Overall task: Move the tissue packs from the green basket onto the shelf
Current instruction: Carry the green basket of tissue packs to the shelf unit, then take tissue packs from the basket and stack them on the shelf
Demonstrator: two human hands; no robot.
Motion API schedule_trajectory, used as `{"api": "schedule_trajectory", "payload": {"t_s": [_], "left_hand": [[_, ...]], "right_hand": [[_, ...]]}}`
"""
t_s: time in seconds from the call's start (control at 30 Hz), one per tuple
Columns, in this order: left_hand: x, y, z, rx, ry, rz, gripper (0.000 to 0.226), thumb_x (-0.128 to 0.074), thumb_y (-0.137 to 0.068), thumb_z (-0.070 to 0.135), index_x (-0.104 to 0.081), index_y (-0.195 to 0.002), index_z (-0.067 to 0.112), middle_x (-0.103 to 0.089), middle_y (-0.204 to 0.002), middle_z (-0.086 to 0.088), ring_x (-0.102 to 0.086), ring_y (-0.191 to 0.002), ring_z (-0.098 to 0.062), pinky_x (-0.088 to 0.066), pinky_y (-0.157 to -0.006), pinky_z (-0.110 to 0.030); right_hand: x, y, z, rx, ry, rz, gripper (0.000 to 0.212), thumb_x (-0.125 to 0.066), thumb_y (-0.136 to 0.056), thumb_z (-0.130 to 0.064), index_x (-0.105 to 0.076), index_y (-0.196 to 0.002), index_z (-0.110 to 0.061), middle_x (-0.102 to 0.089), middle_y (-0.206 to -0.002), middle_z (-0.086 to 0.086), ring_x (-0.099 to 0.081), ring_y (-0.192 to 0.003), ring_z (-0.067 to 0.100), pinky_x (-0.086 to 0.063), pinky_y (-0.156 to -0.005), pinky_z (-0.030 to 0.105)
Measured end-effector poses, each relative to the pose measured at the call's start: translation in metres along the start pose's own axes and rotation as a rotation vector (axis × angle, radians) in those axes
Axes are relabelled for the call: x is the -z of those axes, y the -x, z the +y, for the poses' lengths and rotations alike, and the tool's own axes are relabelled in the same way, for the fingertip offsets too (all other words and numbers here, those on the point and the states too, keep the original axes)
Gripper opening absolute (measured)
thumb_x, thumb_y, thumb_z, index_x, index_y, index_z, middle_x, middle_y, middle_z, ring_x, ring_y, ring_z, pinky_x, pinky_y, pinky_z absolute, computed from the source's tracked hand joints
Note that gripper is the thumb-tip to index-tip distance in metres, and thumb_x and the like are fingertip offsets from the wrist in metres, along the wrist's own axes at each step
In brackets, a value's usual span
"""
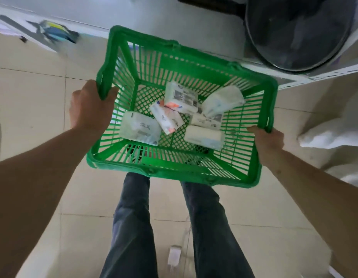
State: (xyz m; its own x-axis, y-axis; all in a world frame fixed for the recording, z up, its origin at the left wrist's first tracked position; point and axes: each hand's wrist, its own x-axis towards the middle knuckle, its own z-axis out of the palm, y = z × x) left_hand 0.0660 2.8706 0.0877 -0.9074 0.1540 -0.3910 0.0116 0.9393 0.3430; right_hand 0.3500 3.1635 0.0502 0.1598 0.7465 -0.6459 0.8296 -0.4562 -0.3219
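A green plastic basket (154, 63) with slotted walls hangs in the air in front of me, above the tiled floor. My left hand (90, 107) grips its left rim and my right hand (269, 140) grips its right rim. Several white tissue packs (141, 128) lie loose on the basket's mesh bottom, one with orange print (167, 117) near the middle. A white metal shelf (298, 79) stands at the upper right, its edge just beyond the basket's far right corner.
A large dark pan with a glass lid (296, 31) sits on the shelf. White bags (334, 133) lie on the floor at the right. A white charger (174, 255) lies between my legs. Blurred coloured items (55, 33) rest at the far left wall.
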Motion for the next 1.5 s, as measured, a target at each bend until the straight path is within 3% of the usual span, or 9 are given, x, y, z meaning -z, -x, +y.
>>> {"api": "schedule_trajectory", "payload": {"t_s": [0.2, 0.53, 0.73, 0.87, 1.07, 1.2, 1.33, 1.4, 1.5], "left_hand": [[-0.072, -0.035, -0.036, 0.035, 0.011, 0.009, 0.042, -0.057, -0.1, 0.05, -0.053, -0.094, 0.009, -0.045, -0.071, -0.005, -0.045, -0.076, -0.03, -0.031, -0.063, -0.039], [-0.162, -0.094, -0.083, 0.02, 0.017, 0.029, 0.046, -0.055, -0.099, 0.051, -0.055, -0.091, 0.005, -0.055, -0.083, -0.019, -0.046, -0.078, -0.033, -0.033, -0.066, -0.042], [-0.202, -0.12, -0.095, -0.008, 0.008, 0.021, 0.05, -0.054, -0.098, 0.054, -0.053, -0.091, 0.005, -0.057, -0.085, -0.022, -0.045, -0.076, -0.034, -0.032, -0.067, -0.043], [-0.222, -0.127, -0.109, -0.011, 0.023, 0.017, 0.055, -0.054, -0.098, 0.056, -0.053, -0.091, 0.001, -0.059, -0.082, -0.026, -0.049, -0.076, -0.038, -0.036, -0.067, -0.045], [-0.238, -0.123, -0.128, 0.056, 0.066, 0.002, 0.054, -0.055, -0.1, 0.052, -0.052, -0.091, -0.001, -0.056, -0.08, -0.024, -0.045, -0.084, -0.035, -0.039, -0.071, -0.049], [-0.237, -0.12, -0.133, 0.07, 0.05, 0.009, 0.055, -0.056, -0.099, 0.055, -0.051, -0.091, 0.0, -0.056, -0.078, -0.022, -0.054, -0.086, -0.044, -0.046, -0.073, -0.053], [-0.23, -0.115, -0.122, 0.077, 0.059, 0.145, 0.048, -0.063, -0.094, 0.05, -0.052, -0.119, 0.011, -0.063, -0.113, -0.015, -0.059, -0.103, -0.04, -0.044, -0.086, -0.053], [-0.227, -0.113, -0.115, -0.042, 0.078, 0.269, 0.05, -0.065, -0.09, 0.039, -0.051, -0.13, 0.012, -0.057, -0.128, -0.016, -0.057, -0.112, -0.037, -0.04, -0.098, -0.049], [-0.233, -0.112, -0.1, -0.363, -0.049, 0.249, 0.043, -0.066, -0.09, 0.025, -0.056, -0.127, 0.006, -0.059, -0.122, -0.022, -0.054, -0.113, -0.038, -0.036, -0.1, -0.047]], "right_hand": [[-0.061, -0.048, 0.015, 0.017, 0.036, 0.027, 0.042, -0.082, -0.081, -0.033, -0.075, -0.12, -0.016, -0.071, -0.098, 0.009, -0.071, -0.09, 0.031, -0.063, -0.09, 0.041], [-0.149, -0.113, 0.023, 0.045, 0.083, 0.018, 0.037, -0.082, -0.08, -0.036, -0.074, -0.113, -0.02, -0.071, -0.091, 0.005, -0.072, -0.094, 0.033, -0.064, -0.089, 0.045], [-0.188, -0.139, 0.047, -0.026, 0.05, 0.083, 0.048, -0.08, -0.08, -0.038, -0.073, -0.121, -0.015, -0.073, -0.107, 0.012, -0.07, -0.094, 0.034, -0.064, -0.088, 0.046], [-0.206, -0.142, 0.054, -0.062, -0.013, 0.151, 0.026, -0.079, -0.082, -0.035, -0.067, -0.1, -0.021, -0.07, -0.099, 0.008, -0.067, -0.09, 0.032, -0.061, -0.083, 0.041], [-0.216, -0.142, 0.058, -0.034, -0.025, 0.168, 0.019, -0.077, -0.083, -0.035, -0.063, -0.085, -0.023, -0.065, -0.079, -0.002, -0.065, -0.078, 0.026, -0.061, -0.082, 0.043], [-0.213, -0.137, 0.053, 0.015, -0.074, 0.163, 0.028, -0.081, -0.085, -0.027, -0.061, -0.103, -0.019, -0.067, -0.098, 0.003, -0.064, -0.09, 0.028, -0.053, -0.083, 0.039], [-0.209, -0.117, 0.043, 0.36, -0.011, 0.486, 0.053, -0.081, -0.078, -0.018, -0.057, -0.124, -0.009, -0.058, -0.123, 0.009, -0.054, -0.111, 0.028, -0.044, -0.097, 0.043], [-0.217, -0.107, 0.042, 0.583, 0.012, 0.375, 0.037, -0.077, -0.08, -0.011, -0.061, -0.113, -0.008, -0.057, -0.112, 0.004, -0.055, -0.103, 0.026, -0.044, -0.09, 0.032], [-0.245, -0.106, 0.042, 0.669, 0.26, -0.157, 0.029, -0.077, -0.086, -0.007, -0.065, -0.113, -0.008, -0.061, -0.112, 0.006, -0.059, -0.104, 0.023, -0.046, -0.086, 0.019]]}}
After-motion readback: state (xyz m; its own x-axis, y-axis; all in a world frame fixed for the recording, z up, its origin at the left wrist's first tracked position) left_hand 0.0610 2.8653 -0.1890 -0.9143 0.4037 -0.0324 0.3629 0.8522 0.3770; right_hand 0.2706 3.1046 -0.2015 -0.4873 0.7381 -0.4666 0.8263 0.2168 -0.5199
